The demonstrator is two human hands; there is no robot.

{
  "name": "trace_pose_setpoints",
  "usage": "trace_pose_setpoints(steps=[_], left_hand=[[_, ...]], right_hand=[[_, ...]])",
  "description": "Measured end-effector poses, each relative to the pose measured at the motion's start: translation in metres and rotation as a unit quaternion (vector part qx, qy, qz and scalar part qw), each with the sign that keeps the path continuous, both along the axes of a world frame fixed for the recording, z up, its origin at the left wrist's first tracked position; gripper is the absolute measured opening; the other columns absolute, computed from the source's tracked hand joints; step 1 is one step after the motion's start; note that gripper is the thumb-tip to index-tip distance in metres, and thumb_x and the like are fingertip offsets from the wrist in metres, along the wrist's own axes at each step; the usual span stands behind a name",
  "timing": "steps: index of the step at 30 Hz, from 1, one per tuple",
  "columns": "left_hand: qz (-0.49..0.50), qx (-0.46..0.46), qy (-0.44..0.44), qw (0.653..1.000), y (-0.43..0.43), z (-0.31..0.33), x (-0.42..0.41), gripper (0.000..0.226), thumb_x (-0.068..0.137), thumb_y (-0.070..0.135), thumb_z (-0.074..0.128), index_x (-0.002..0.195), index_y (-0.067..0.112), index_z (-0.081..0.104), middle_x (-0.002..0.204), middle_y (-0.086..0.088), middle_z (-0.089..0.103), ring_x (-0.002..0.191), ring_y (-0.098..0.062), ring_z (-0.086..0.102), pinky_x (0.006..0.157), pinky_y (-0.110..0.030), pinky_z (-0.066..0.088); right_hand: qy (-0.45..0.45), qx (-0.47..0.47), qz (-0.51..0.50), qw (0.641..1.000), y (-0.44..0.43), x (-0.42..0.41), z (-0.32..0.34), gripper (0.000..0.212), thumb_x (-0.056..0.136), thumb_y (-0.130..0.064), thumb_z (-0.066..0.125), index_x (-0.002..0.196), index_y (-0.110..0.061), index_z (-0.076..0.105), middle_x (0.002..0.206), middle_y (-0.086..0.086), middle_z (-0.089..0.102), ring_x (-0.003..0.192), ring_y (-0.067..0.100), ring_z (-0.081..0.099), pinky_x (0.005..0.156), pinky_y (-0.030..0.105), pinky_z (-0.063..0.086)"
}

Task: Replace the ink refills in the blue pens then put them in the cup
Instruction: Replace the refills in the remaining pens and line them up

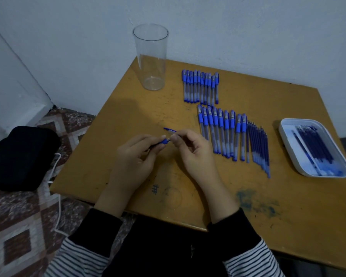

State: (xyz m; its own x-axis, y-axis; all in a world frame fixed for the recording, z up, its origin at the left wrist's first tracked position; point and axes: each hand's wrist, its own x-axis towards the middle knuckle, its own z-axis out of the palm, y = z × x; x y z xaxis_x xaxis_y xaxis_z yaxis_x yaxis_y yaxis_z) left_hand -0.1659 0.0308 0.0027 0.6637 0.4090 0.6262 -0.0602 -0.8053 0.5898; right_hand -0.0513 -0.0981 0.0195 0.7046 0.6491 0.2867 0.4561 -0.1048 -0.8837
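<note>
Pen point(164, 141) at desk point(208, 196) centre, mostly hidden by hands; parts hard to tell apart. Left hand point(136, 154) fingers point(148, 139) curled round blue grip end. Right hand point(192, 151) fingers pinch clear barrel. Cup point(151, 56) upright at 11 o'clock.

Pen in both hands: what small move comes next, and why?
Likely twist the front end of the pen loose: the left hand grips its blue grip, and the right hand pinches the end beside it. The cup is empty.

Dim, bluish light — soft shadow on the table point(218, 196) by the cup point(151, 56); wide-angle bending at edges
</note>
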Motion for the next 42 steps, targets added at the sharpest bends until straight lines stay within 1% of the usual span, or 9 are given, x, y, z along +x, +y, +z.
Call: trace_pose_setpoints(steps=[5, 9, 14, 17, 28, 33, 36, 39, 42], left_hand=[[0.006, -0.026, -0.016, 1.0, -0.0007, -0.0004, 0.0, 0.018, 0.088, 0.007, 0.077, 0.106, 0.006, 0.077, 0.097, 0.0, 0.072, 0.084, -0.004, 0.065, 0.072, -0.014, 0.051], [-0.004, -0.027, -0.016, 1.0, -0.0006, -0.0012, 0.0007, 0.017, 0.088, 0.008, 0.077, 0.104, 0.006, 0.077, 0.096, 0.0, 0.072, 0.086, -0.004, 0.066, 0.073, -0.015, 0.051], [-0.002, -0.027, -0.014, 1.0, -0.0014, 0.0004, 0.0003, 0.015, 0.088, 0.008, 0.077, 0.103, 0.004, 0.078, 0.094, 0.002, 0.07, 0.083, 0.0, 0.063, 0.072, -0.009, 0.046], [-0.009, -0.03, -0.01, 0.999, -0.0008, -0.0002, 0.0001, 0.015, 0.089, 0.009, 0.077, 0.103, 0.006, 0.078, 0.094, 0.003, 0.071, 0.084, -0.002, 0.065, 0.071, -0.012, 0.049], [-0.026, -0.018, -0.016, 0.999, -0.0011, -0.0013, 0.0008, 0.016, 0.087, 0.007, 0.078, 0.103, 0.006, 0.078, 0.094, 0.0, 0.073, 0.086, -0.007, 0.068, 0.072, -0.023, 0.056], [-0.016, -0.037, -0.021, 0.999, -0.0006, -0.0017, 0.0009, 0.016, 0.087, 0.005, 0.077, 0.103, 0.005, 0.078, 0.095, 0.002, 0.072, 0.085, -0.008, 0.068, 0.07, -0.025, 0.057], [-0.026, -0.015, -0.013, 0.999, -0.0015, -0.0006, 0.0005, 0.016, 0.087, 0.006, 0.077, 0.103, 0.005, 0.078, 0.094, 0.001, 0.073, 0.085, -0.008, 0.068, 0.071, -0.026, 0.056], [-0.023, -0.015, -0.019, 0.999, -0.0013, -0.001, 0.001, 0.016, 0.088, 0.006, 0.077, 0.103, 0.004, 0.078, 0.093, -0.001, 0.073, 0.084, -0.009, 0.068, 0.07, -0.029, 0.057], [-0.019, -0.015, -0.017, 1.0, -0.0009, -0.002, 0.0008, 0.018, 0.087, 0.005, 0.078, 0.105, 0.005, 0.077, 0.094, -0.001, 0.073, 0.084, -0.01, 0.068, 0.069, -0.03, 0.057]], right_hand=[[0.055, 0.071, 0.047, 0.995, -0.0021, -0.0017, 0.0044, 0.02, 0.092, -0.002, 0.064, 0.111, -0.008, 0.065, 0.104, 0.002, 0.066, 0.101, 0.015, 0.064, 0.088, 0.028, 0.052], [-0.002, 0.041, 0.023, 0.999, -0.0025, -0.0016, 0.0021, 0.012, 0.094, -0.014, 0.065, 0.103, -0.01, 0.07, 0.092, -0.009, 0.067, 0.09, 0.007, 0.064, 0.079, 0.02, 0.051], [0.05, 0.081, 0.036, 0.995, -0.0029, -0.0025, 0.004, 0.024, 0.092, -0.006, 0.065, 0.116, -0.007, 0.066, 0.107, 0.004, 0.068, 0.103, 0.013, 0.065, 0.088, 0.024, 0.052], [-0.019, 0.03, 0.01, 0.999, -0.0026, 0.0, 0.0013, 0.012, 0.093, -0.014, 0.065, 0.102, -0.008, 0.071, 0.094, 0.0, 0.068, 0.091, 0.011, 0.063, 0.079, 0.023, 0.051], [-0.019, 0.003, -0.01, 1.0, -0.0047, 0.0012, -0.0012, 0.011, 0.093, -0.023, 0.065, 0.096, -0.014, 0.071, 0.086, 0.0, 0.066, 0.083, 0.014, 0.062, 0.073, 0.029, 0.051], [0.044, 0.051, 0.023, 0.997, -0.0074, -0.0005, 0.0035, 0.014, 0.092, -0.007, 0.066, 0.106, -0.008, 0.068, 0.099, 0.001, 0.067, 0.095, 0.011, 0.064, 0.082, 0.021, 0.051], [-0.004, 0.005, 0.0, 1.0, -0.006, 0.0015, -0.0011, 0.006, 0.094, -0.017, 0.064, 0.098, -0.016, 0.069, 0.089, -0.002, 0.067, 0.087, 0.012, 0.062, 0.076, 0.025, 0.051], [0.058, 0.033, -0.009, 0.998, -0.0066, -0.0005, 0.0004, 0.017, 0.091, -0.024, 0.068, 0.106, -0.015, 0.068, 0.094, -0.001, 0.067, 0.089, 0.012, 0.064, 0.077, 0.025, 0.053], [0.055, 0.056, 0.021, 0.997, -0.0076, -0.0016, 0.0032, 0.019, 0.091, -0.009, 0.067, 0.11, -0.011, 0.065, 0.101, 0.001, 0.066, 0.096, 0.014, 0.064, 0.084, 0.027, 0.054]])
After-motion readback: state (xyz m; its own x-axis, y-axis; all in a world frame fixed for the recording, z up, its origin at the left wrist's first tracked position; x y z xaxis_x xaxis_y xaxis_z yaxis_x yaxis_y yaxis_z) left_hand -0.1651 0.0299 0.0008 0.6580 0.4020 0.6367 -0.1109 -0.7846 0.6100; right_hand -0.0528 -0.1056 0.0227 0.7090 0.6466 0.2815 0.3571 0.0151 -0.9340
